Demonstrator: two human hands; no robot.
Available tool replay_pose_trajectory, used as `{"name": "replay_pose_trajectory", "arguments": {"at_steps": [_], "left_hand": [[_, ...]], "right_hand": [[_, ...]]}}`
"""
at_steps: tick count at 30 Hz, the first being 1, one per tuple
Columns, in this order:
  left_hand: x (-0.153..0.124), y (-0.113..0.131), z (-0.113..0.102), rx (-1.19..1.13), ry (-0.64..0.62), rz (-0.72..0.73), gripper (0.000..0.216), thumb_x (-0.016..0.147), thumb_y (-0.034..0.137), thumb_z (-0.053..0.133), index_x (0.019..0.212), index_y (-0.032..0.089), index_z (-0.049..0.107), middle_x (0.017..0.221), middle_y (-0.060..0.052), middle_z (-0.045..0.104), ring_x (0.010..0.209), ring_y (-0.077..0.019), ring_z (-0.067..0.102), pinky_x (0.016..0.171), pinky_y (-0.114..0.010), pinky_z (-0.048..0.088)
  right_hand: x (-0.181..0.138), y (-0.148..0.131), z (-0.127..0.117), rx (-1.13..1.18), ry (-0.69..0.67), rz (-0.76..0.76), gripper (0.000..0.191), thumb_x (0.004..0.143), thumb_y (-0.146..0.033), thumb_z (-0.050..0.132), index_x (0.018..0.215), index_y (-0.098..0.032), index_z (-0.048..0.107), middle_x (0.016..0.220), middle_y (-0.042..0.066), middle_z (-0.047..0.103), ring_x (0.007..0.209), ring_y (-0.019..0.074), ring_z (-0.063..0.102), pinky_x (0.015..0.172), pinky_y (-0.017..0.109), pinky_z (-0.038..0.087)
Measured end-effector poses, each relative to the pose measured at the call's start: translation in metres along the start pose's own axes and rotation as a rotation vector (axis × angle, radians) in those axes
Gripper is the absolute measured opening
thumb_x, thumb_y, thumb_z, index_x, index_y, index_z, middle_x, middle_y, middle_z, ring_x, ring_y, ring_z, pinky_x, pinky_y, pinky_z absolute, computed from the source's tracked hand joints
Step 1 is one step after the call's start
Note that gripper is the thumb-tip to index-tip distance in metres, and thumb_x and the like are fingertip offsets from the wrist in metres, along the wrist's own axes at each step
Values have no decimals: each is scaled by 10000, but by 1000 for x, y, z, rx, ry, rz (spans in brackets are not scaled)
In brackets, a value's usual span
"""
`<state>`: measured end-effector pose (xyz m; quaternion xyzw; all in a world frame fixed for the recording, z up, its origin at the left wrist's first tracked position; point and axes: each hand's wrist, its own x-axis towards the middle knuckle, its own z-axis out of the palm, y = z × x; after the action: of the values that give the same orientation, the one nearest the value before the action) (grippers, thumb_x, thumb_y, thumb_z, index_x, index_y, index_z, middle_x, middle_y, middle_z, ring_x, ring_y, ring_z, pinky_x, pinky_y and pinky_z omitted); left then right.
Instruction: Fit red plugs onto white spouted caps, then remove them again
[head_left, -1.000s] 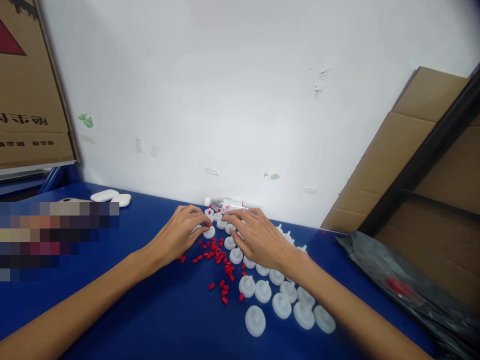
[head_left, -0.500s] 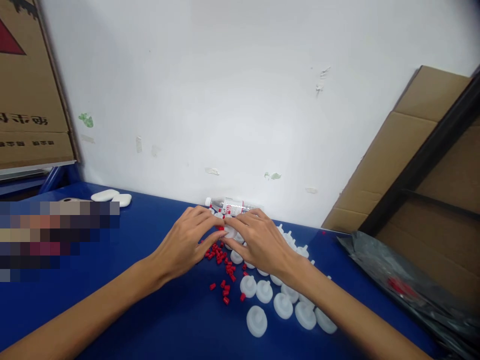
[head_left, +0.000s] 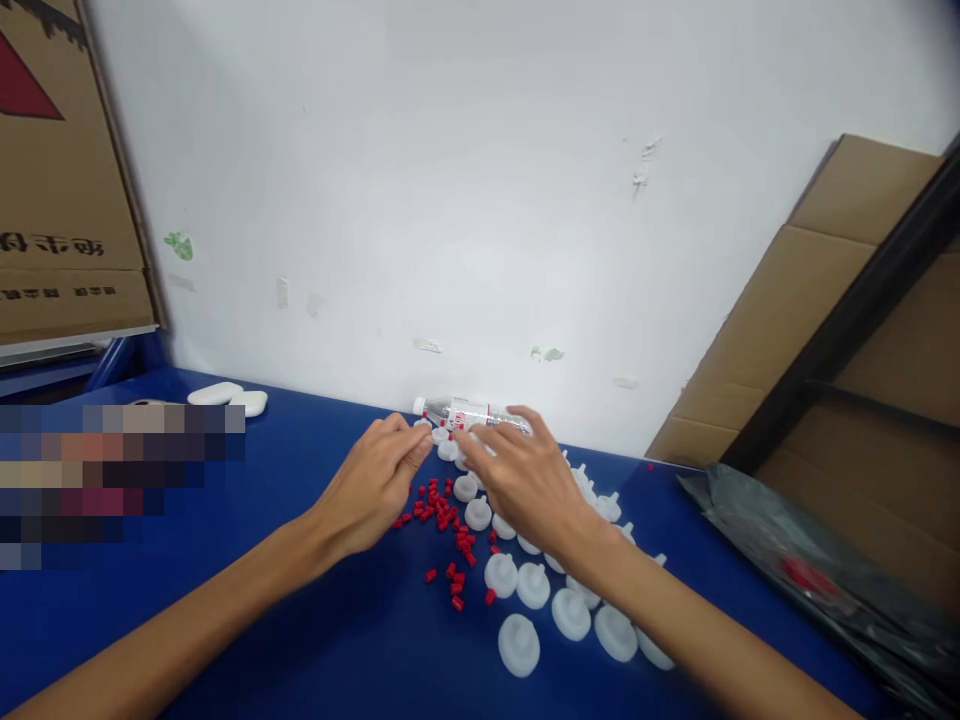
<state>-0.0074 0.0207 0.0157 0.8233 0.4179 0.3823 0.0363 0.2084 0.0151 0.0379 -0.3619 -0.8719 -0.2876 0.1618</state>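
Head view: your left hand curled shut, your right hand spread open over round white plastic caps and small red plastic plugs near the blue table's far edge.

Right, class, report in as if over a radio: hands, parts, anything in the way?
Left hand and right hand over the pile, grip unclear. White caps and red plugs scattered on blue table. Water bottle lying just behind.

White wall, blue table
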Motion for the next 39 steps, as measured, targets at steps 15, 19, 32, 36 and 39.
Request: {"name": "replay_pose_trajectory", "arguments": {"at_steps": [15,19,32,36,39], "left_hand": [[5,-48,-15,551,-274,-126,401,986,275,338,684,190,589,743,-130,684,726,-294,667,680,-388,431],[5,-48,-17,577,-291,-138,399,995,295,327,740,185,614,770,-140,700,740,-309,689,650,-371,425],[1,-44,-14,541,-359,-155,213,913,215,472,765,197,624,886,-134,711,811,-318,695,659,-368,438],[0,-45,-13,545,-399,-183,166,891,195,506,789,192,638,886,-141,712,845,-335,698,688,-383,448],[0,-45,-13,526,-415,-200,158,881,192,510,774,198,625,875,-131,711,825,-321,696,676,-372,447]], "right_hand": [[70,15,-3,353,-73,294,104,937,-341,627,965,-240,634,869,8,694,829,173,659,713,267,433],[86,2,1,337,-132,308,119,910,-345,667,900,-231,700,1016,68,692,886,194,662,715,279,440],[75,-5,42,395,-397,259,105,862,-230,714,964,-213,734,887,8,765,873,187,705,813,325,487],[76,0,34,408,-401,288,167,855,-217,721,1019,-249,720,906,1,771,907,190,707,784,292,474],[76,5,24,405,-423,313,87,882,-232,694,965,-247,715,922,7,765,870,179,703,745,280,479]]}}
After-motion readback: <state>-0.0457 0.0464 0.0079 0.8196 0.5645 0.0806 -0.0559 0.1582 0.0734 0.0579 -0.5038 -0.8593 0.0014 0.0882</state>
